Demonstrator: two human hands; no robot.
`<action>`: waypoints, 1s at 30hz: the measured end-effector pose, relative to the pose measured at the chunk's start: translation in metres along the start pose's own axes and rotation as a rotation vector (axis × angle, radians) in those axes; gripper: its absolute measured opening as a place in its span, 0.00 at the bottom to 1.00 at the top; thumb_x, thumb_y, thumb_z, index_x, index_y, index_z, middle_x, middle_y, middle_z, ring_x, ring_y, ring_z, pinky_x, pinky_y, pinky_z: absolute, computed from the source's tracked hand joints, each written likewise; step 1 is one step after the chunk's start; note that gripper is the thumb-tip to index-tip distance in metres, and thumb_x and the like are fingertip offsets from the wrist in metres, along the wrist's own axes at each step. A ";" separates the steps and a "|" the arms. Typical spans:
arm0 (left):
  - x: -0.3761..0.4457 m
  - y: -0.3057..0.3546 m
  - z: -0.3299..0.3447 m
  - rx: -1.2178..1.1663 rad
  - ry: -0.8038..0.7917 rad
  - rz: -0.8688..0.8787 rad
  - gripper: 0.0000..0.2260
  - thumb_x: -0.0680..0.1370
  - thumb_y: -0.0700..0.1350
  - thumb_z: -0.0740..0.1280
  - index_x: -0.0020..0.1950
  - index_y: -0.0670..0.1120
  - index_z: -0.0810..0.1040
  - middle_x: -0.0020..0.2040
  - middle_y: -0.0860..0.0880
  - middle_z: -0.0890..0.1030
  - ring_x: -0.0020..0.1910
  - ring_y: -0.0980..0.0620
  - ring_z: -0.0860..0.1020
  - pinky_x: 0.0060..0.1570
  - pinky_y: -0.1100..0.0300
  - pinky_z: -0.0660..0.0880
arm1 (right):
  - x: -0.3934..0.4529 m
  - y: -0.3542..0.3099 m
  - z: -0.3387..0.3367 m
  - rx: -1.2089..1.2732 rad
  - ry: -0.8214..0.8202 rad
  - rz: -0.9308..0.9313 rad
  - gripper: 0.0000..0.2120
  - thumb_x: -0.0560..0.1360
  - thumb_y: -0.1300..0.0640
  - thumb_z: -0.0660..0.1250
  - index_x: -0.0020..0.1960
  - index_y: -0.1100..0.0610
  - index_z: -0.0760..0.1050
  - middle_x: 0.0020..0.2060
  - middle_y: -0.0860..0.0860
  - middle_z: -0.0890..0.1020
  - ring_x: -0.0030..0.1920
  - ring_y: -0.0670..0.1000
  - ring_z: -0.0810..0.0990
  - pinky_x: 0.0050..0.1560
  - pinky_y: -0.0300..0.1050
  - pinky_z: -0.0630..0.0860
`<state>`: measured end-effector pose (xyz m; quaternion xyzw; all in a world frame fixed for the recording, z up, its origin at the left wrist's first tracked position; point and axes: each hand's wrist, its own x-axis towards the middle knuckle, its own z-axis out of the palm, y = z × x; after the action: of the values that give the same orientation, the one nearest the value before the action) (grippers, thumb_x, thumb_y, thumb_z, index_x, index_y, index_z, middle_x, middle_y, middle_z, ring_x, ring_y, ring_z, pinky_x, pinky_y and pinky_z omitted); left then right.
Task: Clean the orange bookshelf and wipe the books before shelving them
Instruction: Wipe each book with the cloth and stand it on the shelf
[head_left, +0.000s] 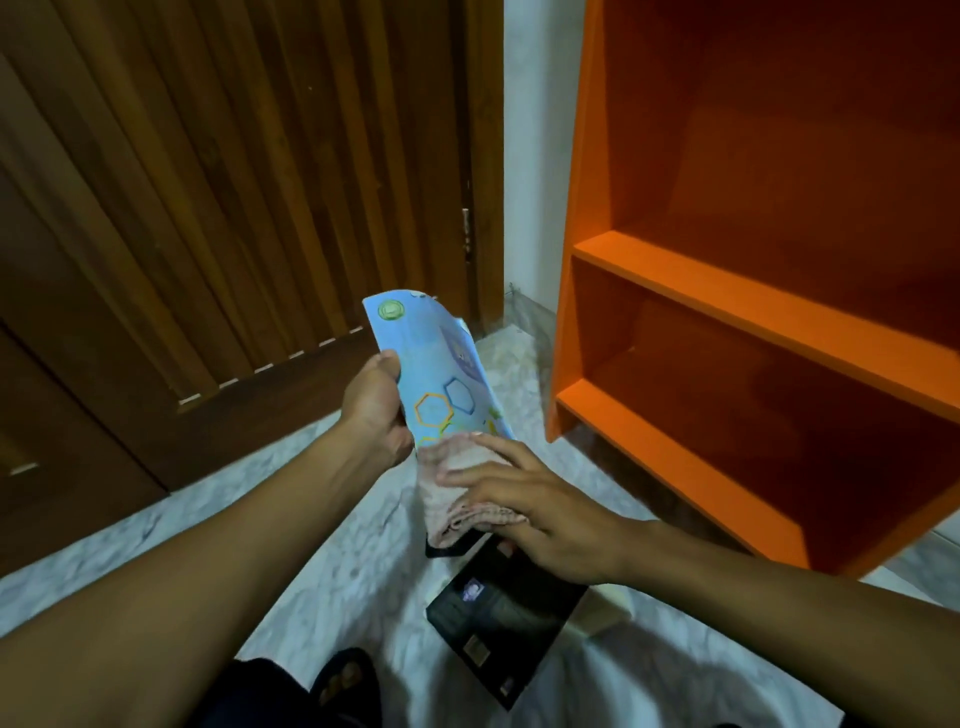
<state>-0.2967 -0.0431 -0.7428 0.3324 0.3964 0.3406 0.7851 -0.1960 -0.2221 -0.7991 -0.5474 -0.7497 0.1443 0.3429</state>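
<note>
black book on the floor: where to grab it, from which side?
Likely the near left corner of the black book, coming from above on the person's side. It lies flat on the floor, cover up; that corner is bare, while the right hand with its cloth overhangs the far end.

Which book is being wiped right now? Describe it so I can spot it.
Left of the orange bookshelf, above the marble floor, the left hand grips a thin light-blue book. Unlike the black book on the floor, it shows coloured hexagons.
</note>
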 end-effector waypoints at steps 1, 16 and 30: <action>-0.002 0.003 -0.002 0.018 0.000 0.020 0.12 0.85 0.48 0.57 0.61 0.46 0.76 0.52 0.41 0.83 0.47 0.39 0.83 0.40 0.44 0.80 | -0.001 -0.001 0.000 0.051 -0.016 0.039 0.14 0.81 0.59 0.59 0.63 0.49 0.75 0.69 0.43 0.73 0.78 0.47 0.56 0.76 0.42 0.58; -0.028 0.020 0.006 0.469 -0.466 0.338 0.12 0.85 0.44 0.56 0.62 0.44 0.76 0.53 0.46 0.85 0.48 0.47 0.84 0.45 0.54 0.82 | -0.005 0.058 -0.047 0.641 0.291 0.766 0.31 0.75 0.38 0.68 0.74 0.43 0.64 0.70 0.51 0.73 0.67 0.55 0.74 0.60 0.55 0.75; -0.023 0.030 0.001 1.031 -0.463 0.402 0.14 0.81 0.40 0.66 0.63 0.55 0.77 0.53 0.50 0.85 0.53 0.45 0.83 0.49 0.48 0.80 | 0.012 0.023 -0.122 0.696 0.661 0.570 0.13 0.82 0.61 0.62 0.65 0.52 0.74 0.55 0.54 0.85 0.51 0.56 0.86 0.42 0.45 0.82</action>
<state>-0.3144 -0.0451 -0.7092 0.8043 0.2585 0.1649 0.5089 -0.0990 -0.2222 -0.7204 -0.5992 -0.3327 0.2910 0.6675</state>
